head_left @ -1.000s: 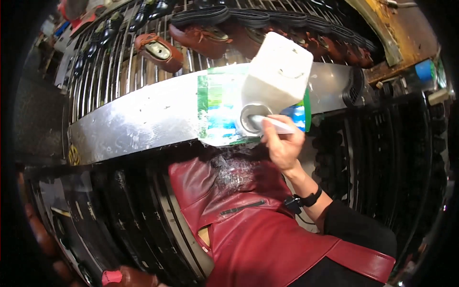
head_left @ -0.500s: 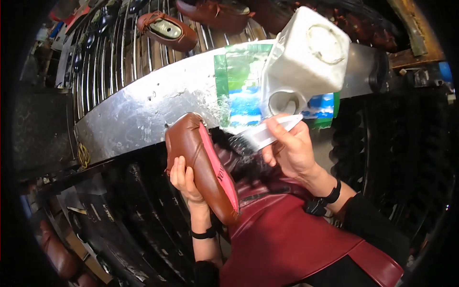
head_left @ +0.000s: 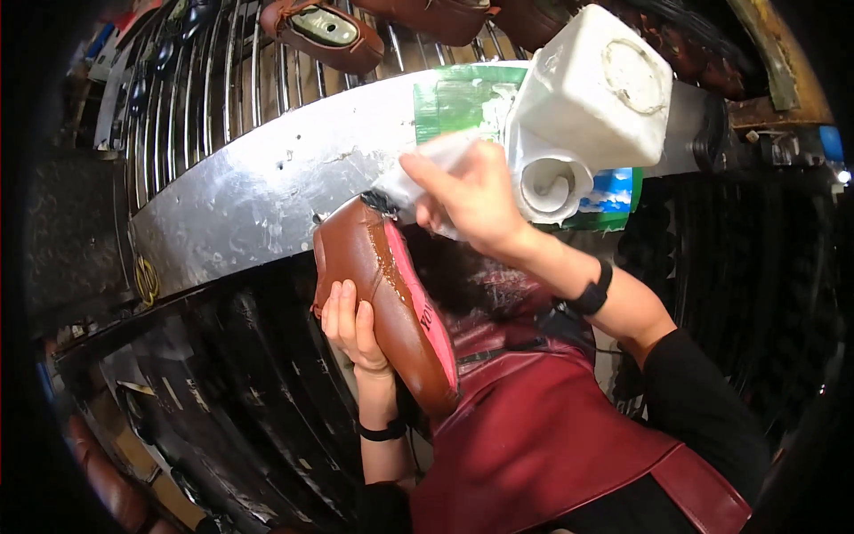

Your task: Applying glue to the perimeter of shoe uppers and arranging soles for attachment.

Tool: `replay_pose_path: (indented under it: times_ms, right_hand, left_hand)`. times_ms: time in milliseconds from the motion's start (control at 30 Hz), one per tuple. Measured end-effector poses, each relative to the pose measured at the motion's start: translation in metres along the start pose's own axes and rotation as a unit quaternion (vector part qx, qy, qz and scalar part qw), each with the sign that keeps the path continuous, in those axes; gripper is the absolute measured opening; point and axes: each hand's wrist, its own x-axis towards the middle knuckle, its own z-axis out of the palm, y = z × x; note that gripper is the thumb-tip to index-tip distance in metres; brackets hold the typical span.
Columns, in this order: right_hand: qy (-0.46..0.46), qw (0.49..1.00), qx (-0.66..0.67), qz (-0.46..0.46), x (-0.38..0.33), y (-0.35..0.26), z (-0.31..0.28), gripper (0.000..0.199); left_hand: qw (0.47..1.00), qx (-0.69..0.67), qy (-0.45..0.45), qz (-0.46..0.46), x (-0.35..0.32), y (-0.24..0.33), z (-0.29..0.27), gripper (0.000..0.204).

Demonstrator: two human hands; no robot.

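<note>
My left hand point(head_left: 351, 325) grips a brown leather shoe upper point(head_left: 382, 298) on a pink last, holding it tilted with the toe pointing up. My right hand point(head_left: 471, 196) pinches a white brush point(head_left: 409, 182) whose dark tip touches the toe of the shoe. A white square plastic jug point(head_left: 596, 107) with a round opening sits just right of that hand on the silver bench.
The silver metal bench point(head_left: 258, 196) curves across the view with a green and blue sheet point(head_left: 463, 102) on it. Brown shoes point(head_left: 325, 34) rest on a wire rack behind. Dark racks point(head_left: 213, 392) lie below. I wear a dark red apron point(head_left: 551, 427).
My left hand brought the shoe up into view. My right hand moved the brush from the jug's opening leftward onto the shoe's toe.
</note>
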Motion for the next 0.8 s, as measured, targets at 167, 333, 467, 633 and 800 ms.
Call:
replay_pose_path:
  times_ms: [167,333,467,633,800]
  right_hand:
    - [-0.054,0.998,0.011,0.022,-0.001,-0.009,-0.012,0.019]
    - [-0.171,0.985,0.022,0.012,-0.082,-0.029,-0.028,0.015]
    - [-0.293,0.900,-0.124,-0.297,-0.125,-0.032,-0.035,0.020]
    - [-0.354,0.831,-0.230,-0.364,-0.185,-0.038,-0.035,0.006]
    - [-0.195,0.941,-0.157,-0.226,-0.157,-0.070,-0.042,0.015]
  left_hand:
    - [1.000,-0.010,0.007,0.000,0.004,0.000,0.000,0.033]
    - [1.000,-0.023,0.010,-0.006,0.011,0.002,-0.003,0.036]
    - [1.000,-0.031,0.004,0.000,0.015,0.002,-0.005,0.038]
    - [0.999,-0.036,0.011,0.000,0.024,0.004,-0.003,0.046]
    - [0.999,-0.031,-0.010,0.009,0.035,0.009,-0.007,0.062]
